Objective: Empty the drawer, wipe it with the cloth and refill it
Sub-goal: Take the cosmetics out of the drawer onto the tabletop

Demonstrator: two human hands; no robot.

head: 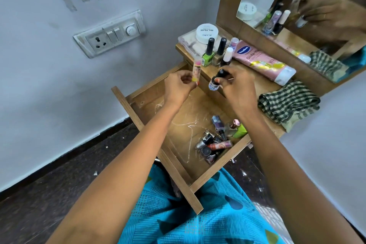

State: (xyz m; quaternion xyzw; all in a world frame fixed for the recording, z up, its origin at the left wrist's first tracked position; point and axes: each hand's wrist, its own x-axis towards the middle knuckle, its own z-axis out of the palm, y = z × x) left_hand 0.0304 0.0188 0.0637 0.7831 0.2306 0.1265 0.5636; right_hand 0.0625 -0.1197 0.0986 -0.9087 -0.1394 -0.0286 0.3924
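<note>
Head view, left hand [178, 87] pinching pink tube [197, 68], right hand [238, 90] gripping half-hidden dark bottle [218, 76]

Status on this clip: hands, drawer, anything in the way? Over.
Left hand pinches pink tube, right hand holds dark-capped bottle. Drawer open, bottle cluster in its corner. Checked cloth idle on tabletop. Nothing blocking.

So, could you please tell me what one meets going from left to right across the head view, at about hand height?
Switch panel → left hand → small tube → dark bottle → right hand → checked cloth.
</note>
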